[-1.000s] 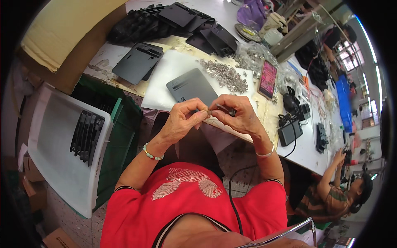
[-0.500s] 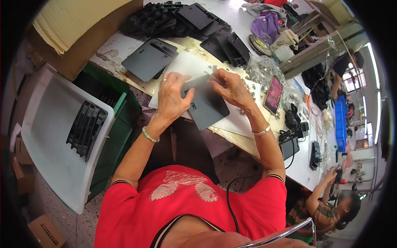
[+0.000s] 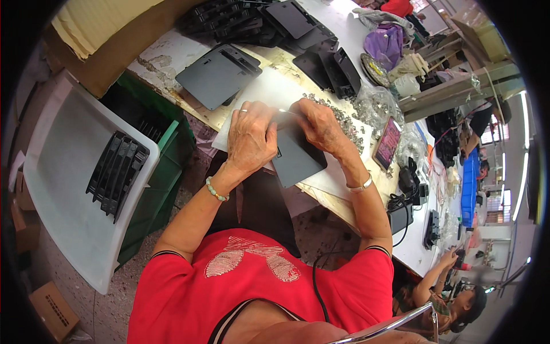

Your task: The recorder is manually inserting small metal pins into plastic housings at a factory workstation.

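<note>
A dark grey flat plastic panel [image 3: 299, 159] lies tilted over a white sheet at the table's near edge. My left hand [image 3: 252, 136] is closed over its left side, thumb along the top face. At the panel's far edge, my right hand [image 3: 318, 123] has its fingers curled in a pinch. Whatever sits between those fingertips is hidden. Small metal pieces [image 3: 342, 117] are scattered just beyond my right hand. Another dark grey panel [image 3: 213, 79] rests to the far left, on top of more.
Black plastic parts [image 3: 229, 23] are heaped at the back. A phone [image 3: 388, 140] lies right of the metal pieces. To my left, a white tray [image 3: 63, 189] with black slotted parts [image 3: 117, 172] sits over a green crate [image 3: 154, 189]. A co-worker [image 3: 447, 298] is at the right.
My hands have come closer together at the panel's far edge, the left covering more of it. The view has shifted slightly.
</note>
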The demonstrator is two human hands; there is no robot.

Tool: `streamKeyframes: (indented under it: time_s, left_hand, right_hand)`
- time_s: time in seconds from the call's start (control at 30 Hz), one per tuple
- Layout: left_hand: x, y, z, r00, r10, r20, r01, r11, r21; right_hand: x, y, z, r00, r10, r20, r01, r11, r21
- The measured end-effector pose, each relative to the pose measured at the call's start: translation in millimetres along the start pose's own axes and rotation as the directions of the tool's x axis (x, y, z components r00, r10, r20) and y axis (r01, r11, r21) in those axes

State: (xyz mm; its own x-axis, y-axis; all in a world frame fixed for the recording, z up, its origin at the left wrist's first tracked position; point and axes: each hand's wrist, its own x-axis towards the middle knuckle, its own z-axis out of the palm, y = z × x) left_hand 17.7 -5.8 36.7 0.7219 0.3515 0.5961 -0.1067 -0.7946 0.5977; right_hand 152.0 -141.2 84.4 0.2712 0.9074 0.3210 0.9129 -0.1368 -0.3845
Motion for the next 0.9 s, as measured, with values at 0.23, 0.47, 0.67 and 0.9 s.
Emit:
streamKeyframes:
  time_s: [0.23, 0.47, 0.67, 0.9]
  left_hand:
    - [0, -1, 1, 1.0, 0.006, -0.016, -0.006, 1.0, -0.01]
    - [0, 1, -2, 1.0, -0.013, 0.0, 0.013, 1.0, 0.003]
    - [0, 1, -2, 1.0, -0.018, -0.002, 0.018, 1.0, 0.02]
    - [-1, 0, 0, 1.0, -0.017, 0.009, 0.017, 1.0, 0.017]
  right_hand:
    - [2, 2, 5, 0.999, -0.044, -0.023, 0.044, 0.999, 0.017]
    - [1, 3, 7, 0.998, -0.051, -0.036, 0.052, 0.998, 0.018]
    - [5, -2, 3, 1.0, -0.019, -0.004, 0.019, 0.999, 0.045]
    - [12, -6, -4, 0.986, 0.149, 0.078, -0.156, 0.983, 0.094]
